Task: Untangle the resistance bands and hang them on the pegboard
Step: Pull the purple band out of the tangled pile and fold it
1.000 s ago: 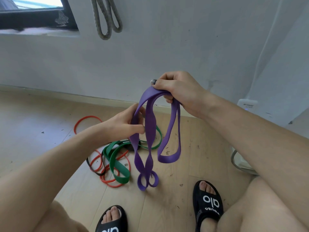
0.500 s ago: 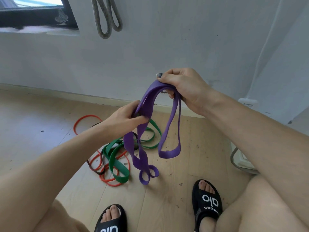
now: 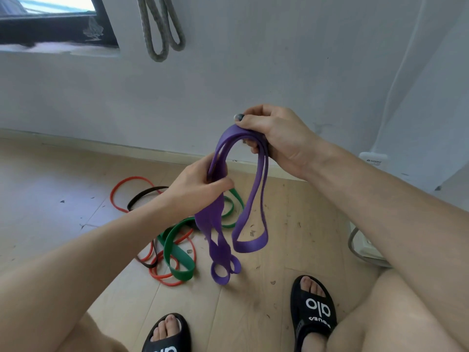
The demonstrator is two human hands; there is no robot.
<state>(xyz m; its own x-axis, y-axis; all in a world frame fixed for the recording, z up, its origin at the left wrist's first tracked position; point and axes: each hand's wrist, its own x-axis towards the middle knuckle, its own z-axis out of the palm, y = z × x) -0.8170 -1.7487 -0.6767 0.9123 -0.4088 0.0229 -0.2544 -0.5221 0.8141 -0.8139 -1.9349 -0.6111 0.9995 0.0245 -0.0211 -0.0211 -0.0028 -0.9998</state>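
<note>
So we had the purple band [image 3: 250, 199] pinched at its top fold in our right hand [image 3: 276, 138], hanging long-ways down toward the floor [image 3: 291, 288]. Our left hand [image 3: 195, 189], lower and left, gripped the twisted strands. The knotted loops dangled below it, so probably the left works downward next.

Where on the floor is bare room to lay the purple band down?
Bare floor left of the red band, and between the purple band and the right sandal. Crowded around the green band.
</note>
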